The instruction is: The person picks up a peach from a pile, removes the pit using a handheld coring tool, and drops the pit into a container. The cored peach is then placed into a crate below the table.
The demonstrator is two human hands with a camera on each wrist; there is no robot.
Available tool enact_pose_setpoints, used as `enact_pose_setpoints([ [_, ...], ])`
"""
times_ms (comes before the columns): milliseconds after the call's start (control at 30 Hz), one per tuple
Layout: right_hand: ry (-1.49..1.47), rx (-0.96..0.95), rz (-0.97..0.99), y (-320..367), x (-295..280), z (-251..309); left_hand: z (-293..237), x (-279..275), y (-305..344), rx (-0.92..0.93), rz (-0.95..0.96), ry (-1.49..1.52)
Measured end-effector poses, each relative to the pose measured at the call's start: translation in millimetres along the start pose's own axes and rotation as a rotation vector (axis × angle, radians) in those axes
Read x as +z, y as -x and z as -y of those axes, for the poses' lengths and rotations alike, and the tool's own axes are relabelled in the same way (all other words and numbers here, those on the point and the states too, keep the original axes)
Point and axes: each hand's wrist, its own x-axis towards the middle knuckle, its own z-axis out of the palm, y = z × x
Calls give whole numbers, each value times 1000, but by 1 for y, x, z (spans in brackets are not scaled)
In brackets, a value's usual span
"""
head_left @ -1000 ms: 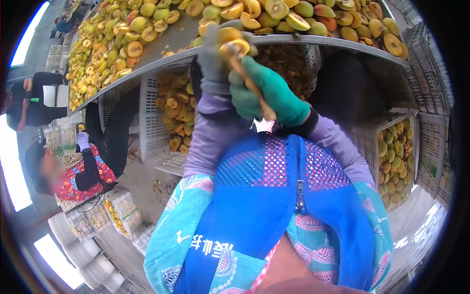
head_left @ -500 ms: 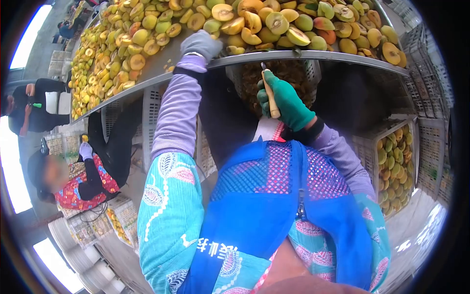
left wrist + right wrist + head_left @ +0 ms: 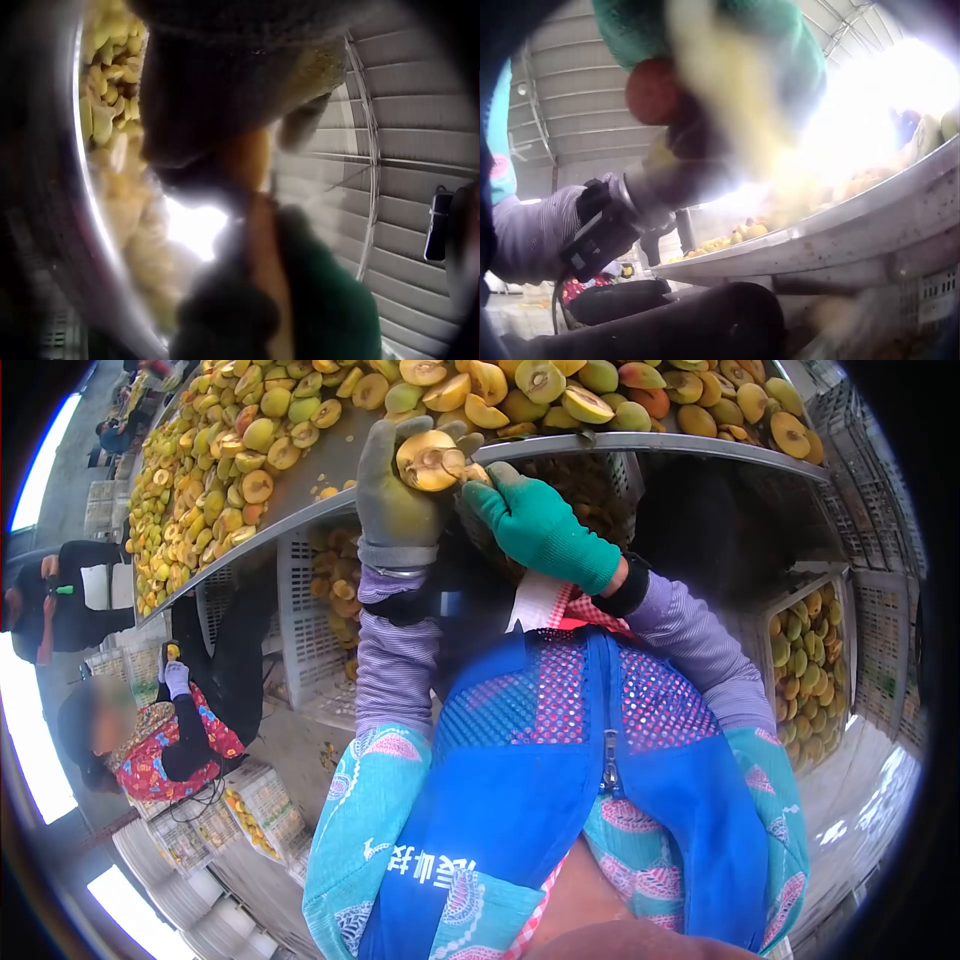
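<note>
My left hand (image 3: 398, 505), in a grey glove stained yellow, holds a halved yellow peach (image 3: 420, 458) with its cut face up, above the table's front edge. Close beside it, my green-gloved right hand (image 3: 555, 532) grips a wooden-handled tool; its handle (image 3: 271, 289) shows plainly in the left wrist view, pointing at the orange fruit (image 3: 255, 161). The tool's tip is hidden at the fruit. The right wrist view is blurred, with the green glove (image 3: 634, 34) above.
A metal-rimmed table (image 3: 640, 442) bears heaps of halved peaches (image 3: 225, 460). Underneath stands a white crate (image 3: 298, 600) with fruit; another full crate (image 3: 805, 670) is at the right. A person in a red patterned garment (image 3: 185, 750) sits at the left.
My left hand reached to the heap on the table, then came back with a peach half to the right hand. The right hand has moved up and left, bringing the tool to the fruit.
</note>
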Motion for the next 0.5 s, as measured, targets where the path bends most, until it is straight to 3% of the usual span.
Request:
enact_pose_setpoints([
  [33,27,18,-13,3,-1,1,9,2,-1,137,-51,-309],
  [100,57,20,-32,7,-3,6,12,4,1,292,-46,-622],
  [233,42,-24,-59,7,5,6,6,15,4,-23,-79,15],
  [300,10,-24,-65,8,9,2,12,10,6,196,-16,-446],
  [367,-46,-7,-75,8,13,2,15,8,6,306,12,-691],
  [433,-5,6,-91,11,14,5,16,10,5,311,7,-718],
  [500,-4,43,-106,12,15,7,13,20,6,214,-21,-485],
])
